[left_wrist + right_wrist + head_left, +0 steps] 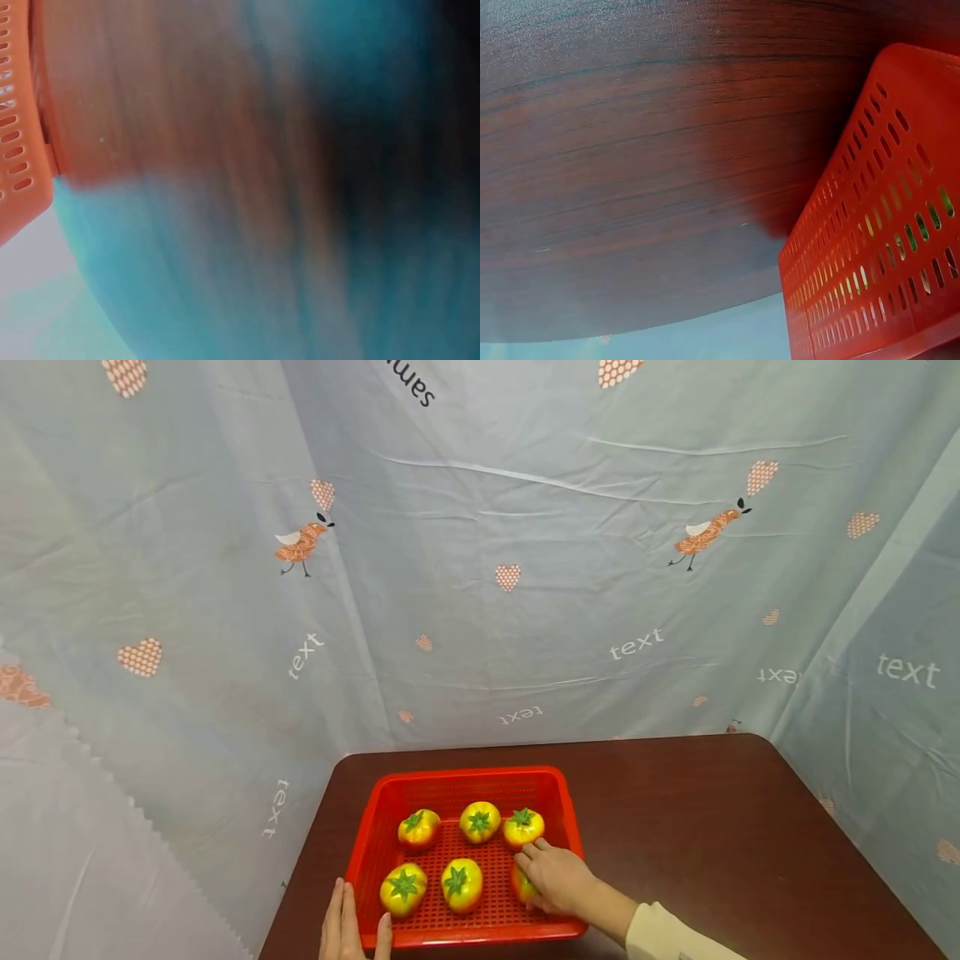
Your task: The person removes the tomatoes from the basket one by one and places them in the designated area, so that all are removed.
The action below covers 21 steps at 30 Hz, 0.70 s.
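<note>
A red plastic basket [465, 938] stands on the brown table, with several shiny yellow-red tomatoes inside, each topped by a green star-shaped calyx. At the basket's front right, my right hand [557, 878] grips a tomato [521, 883], partly hidden under the fingers. Just behind that hand lies another tomato [523, 828]. My left hand [347, 927] rests at the basket's front-left corner, fingers straight along the outer side and thumb by the front rim. Neither wrist view shows a hand; the right one shows the basket's slotted wall [877, 225].
Other tomatoes sit at the basket's front left [403, 890], front middle [462, 885], back left [418, 830] and back middle [480, 822]. Table surface [697, 843] extends to the right. A pale printed curtain [465, 635] hangs behind and at the sides. The left wrist view is mostly blurred.
</note>
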Available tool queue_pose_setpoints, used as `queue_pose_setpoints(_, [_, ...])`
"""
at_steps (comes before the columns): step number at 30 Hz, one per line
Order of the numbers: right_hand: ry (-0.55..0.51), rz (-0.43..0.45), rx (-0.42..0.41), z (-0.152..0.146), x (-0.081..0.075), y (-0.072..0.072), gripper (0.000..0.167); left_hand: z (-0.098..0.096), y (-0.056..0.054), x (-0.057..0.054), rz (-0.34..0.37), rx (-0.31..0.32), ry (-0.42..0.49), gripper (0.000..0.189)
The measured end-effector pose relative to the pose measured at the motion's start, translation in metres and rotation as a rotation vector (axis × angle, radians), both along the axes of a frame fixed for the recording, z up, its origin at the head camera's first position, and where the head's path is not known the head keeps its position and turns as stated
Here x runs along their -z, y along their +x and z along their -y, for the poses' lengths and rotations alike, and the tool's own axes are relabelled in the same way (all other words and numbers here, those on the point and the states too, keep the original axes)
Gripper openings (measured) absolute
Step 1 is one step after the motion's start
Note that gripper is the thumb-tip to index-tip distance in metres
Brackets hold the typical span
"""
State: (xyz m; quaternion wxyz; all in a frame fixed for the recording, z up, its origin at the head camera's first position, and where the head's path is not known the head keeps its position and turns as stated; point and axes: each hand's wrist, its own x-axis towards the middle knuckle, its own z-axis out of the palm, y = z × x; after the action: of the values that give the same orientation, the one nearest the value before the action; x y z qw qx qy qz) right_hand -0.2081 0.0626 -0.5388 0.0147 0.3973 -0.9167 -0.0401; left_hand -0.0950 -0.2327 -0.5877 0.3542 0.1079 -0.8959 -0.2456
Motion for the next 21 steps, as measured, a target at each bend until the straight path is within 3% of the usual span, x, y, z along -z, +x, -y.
queue_pose_setpoints(6, [0.002, -0.012, -0.011, 0.000, 0.002, 0.001, 0.059, 0.000, -0.001, 0.002, 0.015, -0.006, -0.009, 0.084])
queue_pose_setpoints(11, [-0.016, -0.013, -0.046, -0.002, -0.006, 0.000, 0.063, 0.000, -0.001, 0.006, 0.007, -0.011, -0.018, 0.085])
queue_pose_setpoints(17, [-0.134, -0.031, -0.029, -0.003, -0.036, -0.011, 0.066, 0.002, -0.003, 0.009, -0.043, -0.010, -0.038, 0.085])
queue_pose_setpoints(21, [-0.205, -0.100, -0.012, -0.009, -0.059, -0.024, 0.065, 0.003, -0.004, 0.011, -0.062, -0.013, -0.046, 0.085])
